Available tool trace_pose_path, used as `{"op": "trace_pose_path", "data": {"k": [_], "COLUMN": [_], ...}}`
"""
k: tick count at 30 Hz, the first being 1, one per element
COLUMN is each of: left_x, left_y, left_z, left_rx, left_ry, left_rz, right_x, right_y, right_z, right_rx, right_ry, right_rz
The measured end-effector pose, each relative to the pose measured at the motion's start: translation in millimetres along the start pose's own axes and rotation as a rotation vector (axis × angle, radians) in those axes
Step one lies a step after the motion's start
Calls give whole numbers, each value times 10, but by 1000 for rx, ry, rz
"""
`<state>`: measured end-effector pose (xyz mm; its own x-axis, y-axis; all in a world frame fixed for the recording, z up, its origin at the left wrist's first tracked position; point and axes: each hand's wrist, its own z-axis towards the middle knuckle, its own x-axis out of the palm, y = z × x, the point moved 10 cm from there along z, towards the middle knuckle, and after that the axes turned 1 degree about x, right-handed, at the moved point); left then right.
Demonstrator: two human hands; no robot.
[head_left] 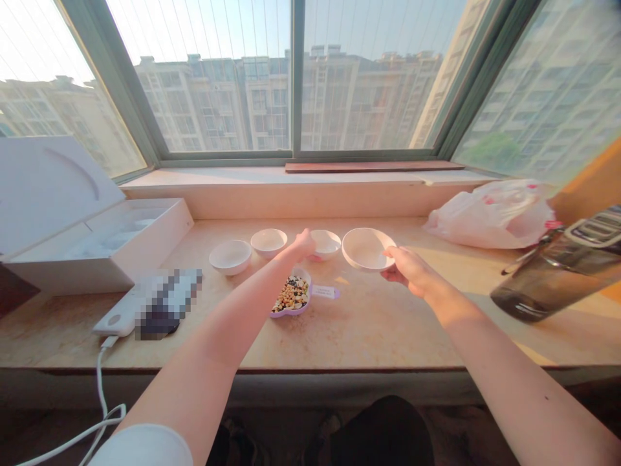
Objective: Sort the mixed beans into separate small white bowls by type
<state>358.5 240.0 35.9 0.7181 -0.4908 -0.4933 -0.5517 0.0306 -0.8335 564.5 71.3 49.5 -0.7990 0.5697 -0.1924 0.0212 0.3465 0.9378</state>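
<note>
Four white bowls stand in a row; several small ones and one larger. My right hand [411, 270] grips the right rim of the larger bowl [365, 251], thumb over the edge and fingers beneath; that bowl looks slightly raised and tilted. At the left side of a small white bowl [327, 243], my left hand [304, 244] is closed on the rim, its fingers partly hidden. Two more bowls, a middle one [269, 241] and a left one [229, 256], sit untouched. Under my left forearm, partly covered, a purple-rimmed dish [294, 294] holds mixed beans and seeds.
A paper label [324, 292] lies beside the dish. At left are an open white box [111, 239] and a white power bank [119, 315] with a cable [100, 382]. A plastic bag [490, 217] and a dark bottle [543, 278] occupy the right, below the window.
</note>
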Motion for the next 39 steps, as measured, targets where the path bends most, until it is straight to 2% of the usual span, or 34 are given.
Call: {"op": "trace_pose_path", "data": {"k": [3,5,6,8,10,12,13,14,16,19,22,25,28,30,32,33,36,39], "left_x": [-95,-228,-328,-629,-844,-938,-965,-1005,-1068,-1130,-1114,-1038,-1058,-1131,-1195,-1224,-1358,-1470], "left_y": [2,23,48,73,139,239,289,337,416,506,506,517,571,557,487,442,338,337], "left_z": [-125,-246,-322,-524,-762,-988,-1092,-1188,-1334,-1437,-1487,-1496,-1473,-1483,-1509,-1519,-1500,-1358], "left_rx": [4,29,49,157,272,363,401,434,482,500,574,645,619,613,633,646,646,575], "left_ry": [6,-9,-35,-171,-218,-159,-124,-119,-134,-211,-248,-184,-170,-211,-240,-253,-351,-445], "left_rz": [-10,-25,-31,-46,-72,-135,-158,-156,-97,70,173,140,104,131,193,236,394,528], "right_x": [140,275,368,618,944,1209,1355,1480,1716,1989,2076,2022,1772,1409,995,817,372,66], "right_y": [62,106,139,227,351,504,607,696,755,713,642,607,676,722,581,448,345,188], "right_z": [-56,-95,-121,-207,-357,-548,-689,-839,-1079,-1314,-1410,-1392,-1200,-907,-506,-330,-57,102], "right_rx": [3,-26,-56,-155,-315,-509,-658,-803,-992,-1171,-1259,-1255,-1131,-924,-561,-366,-205,-101], "right_ry": [45,81,103,161,227,187,172,142,120,156,169,169,100,-36,-127,-119,-121,-92], "right_rz": [-21,-71,-107,-212,-356,-471,-517,-558,-660,-849,-990,-993,-808,-619,-506,-452,-409,-398]}}
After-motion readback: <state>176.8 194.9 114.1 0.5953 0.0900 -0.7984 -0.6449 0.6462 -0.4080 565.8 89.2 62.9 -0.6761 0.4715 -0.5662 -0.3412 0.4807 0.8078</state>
